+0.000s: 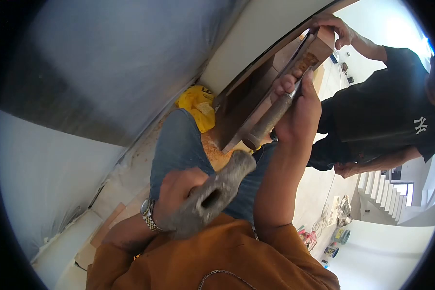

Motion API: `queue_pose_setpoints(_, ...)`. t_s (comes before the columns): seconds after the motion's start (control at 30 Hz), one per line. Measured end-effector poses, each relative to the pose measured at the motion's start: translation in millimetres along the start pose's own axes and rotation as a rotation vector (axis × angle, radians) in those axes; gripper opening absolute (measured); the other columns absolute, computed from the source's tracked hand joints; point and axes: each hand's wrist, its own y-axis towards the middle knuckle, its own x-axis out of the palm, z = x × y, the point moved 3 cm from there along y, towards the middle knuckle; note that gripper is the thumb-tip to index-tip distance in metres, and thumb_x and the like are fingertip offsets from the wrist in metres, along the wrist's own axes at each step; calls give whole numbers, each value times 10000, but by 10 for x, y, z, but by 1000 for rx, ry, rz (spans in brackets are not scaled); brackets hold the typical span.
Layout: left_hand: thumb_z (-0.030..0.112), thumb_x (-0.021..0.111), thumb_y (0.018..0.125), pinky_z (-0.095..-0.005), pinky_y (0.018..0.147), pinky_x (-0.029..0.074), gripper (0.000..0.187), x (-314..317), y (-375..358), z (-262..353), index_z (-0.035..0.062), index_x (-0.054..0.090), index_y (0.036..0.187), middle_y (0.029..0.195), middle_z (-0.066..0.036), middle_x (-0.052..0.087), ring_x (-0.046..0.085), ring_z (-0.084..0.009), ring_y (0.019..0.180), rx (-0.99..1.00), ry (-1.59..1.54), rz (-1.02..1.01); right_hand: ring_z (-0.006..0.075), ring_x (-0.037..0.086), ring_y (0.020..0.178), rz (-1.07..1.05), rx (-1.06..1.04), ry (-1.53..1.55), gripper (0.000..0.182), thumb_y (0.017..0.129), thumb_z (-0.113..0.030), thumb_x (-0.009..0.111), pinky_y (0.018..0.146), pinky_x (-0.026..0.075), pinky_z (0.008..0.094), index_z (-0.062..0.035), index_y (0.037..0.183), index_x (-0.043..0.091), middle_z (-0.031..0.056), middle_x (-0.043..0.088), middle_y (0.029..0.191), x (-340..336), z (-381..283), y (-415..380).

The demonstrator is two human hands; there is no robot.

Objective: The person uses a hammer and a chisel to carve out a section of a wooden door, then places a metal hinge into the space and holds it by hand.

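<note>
Hammer (pixel 212 195) in left hand (pixel 179 191), chisel (pixel 270 118) (against wooden panel (pixel 256 92)) in right hand (pixel 299 108).

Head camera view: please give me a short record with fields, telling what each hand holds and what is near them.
left hand: the left hand, with a metal wristwatch on its wrist, has its grip shut on a grey metal hammer
right hand: the right hand has its grip shut on a grey steel chisel
chisel: its tip is at the edge of a long brown wooden panel
other person: a hand of a person in a black shirt holds the panel's far end
floor: wood shavings and a yellow plastic bag
</note>
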Motion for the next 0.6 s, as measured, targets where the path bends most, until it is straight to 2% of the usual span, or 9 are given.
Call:
queue_pose_setpoints(0.03,226,756,853,-344,585,507,304,-4,15,81,20,587,1000,797,-110,646,652,-287,646,75,296,-74,199,498,715,-7,19,-22,299,1103,-370,373,672,420,332,-101,1021,474,52,514,707,11,-27,-16)
queue_pose_setpoints(0.17,181,742,866,-381,590,513,282,82,38,-194,16,579,1027,850,-124,669,675,-272,713,238,97,-82,196,504,717,-29,48,-19,292,1102,-382,367,661,423,334,-120,1018,464,41,508,700,-4,-14,5)
queue_pose_setpoints(0.23,120,747,840,-402,615,519,293,135,22,-423,6,582,1054,905,-145,671,683,-298,756,-87,295,-59,195,504,719,-22,32,-31,296,1102,-383,364,663,427,336,-118,1016,463,42,506,696,-27,33,-2)
queue_pose_setpoints(0.27,120,747,840,-402,615,519,293,136,-41,-508,6,582,1054,905,-145,671,683,-298,756,-79,299,-59,194,504,720,-20,10,-43,301,1103,-385,362,665,430,339,-116,1015,463,44,504,692,-12,53,18)
queue_pose_setpoints(0.33,76,720,812,-390,628,511,320,151,-272,-513,4,583,1092,914,-160,653,667,-348,738,55,179,145,194,504,714,-16,-26,-45,304,1103,-385,360,667,431,334,-112,1014,461,45,501,684,-3,104,35)
queue_pose_setpoints(0.43,63,700,789,-384,640,510,336,64,-173,-407,-4,589,1099,932,-170,635,651,-375,739,-62,112,70,186,504,673,13,-93,-87,315,1106,-368,365,651,430,321,-91,1002,477,51,518,678,8,201,97)
queue_pose_setpoints(0.5,65,691,782,-387,631,509,327,78,-146,-376,-6,594,1087,912,-166,637,650,-373,727,-48,89,55,183,488,679,-92,-199,-833,290,1105,-325,386,691,421,317,-84,996,503,42,515,709,16,312,111)
queue_pose_setpoints(0.57,68,682,776,-390,622,507,319,73,-115,-360,-8,599,1074,891,-161,639,648,-371,716,-16,71,60,187,503,648,-19,-248,-692,295,1103,-317,407,669,421,310,-65,993,514,56,530,690,-26,366,123)
queue_pose_setpoints(0.6,85,665,783,-381,622,511,303,71,-137,-366,-9,603,1064,864,-149,641,656,-356,705,-44,99,65,188,508,653,-18,-223,-485,303,1104,-324,402,656,425,310,-63,996,511,59,530,690,-10,357,84)
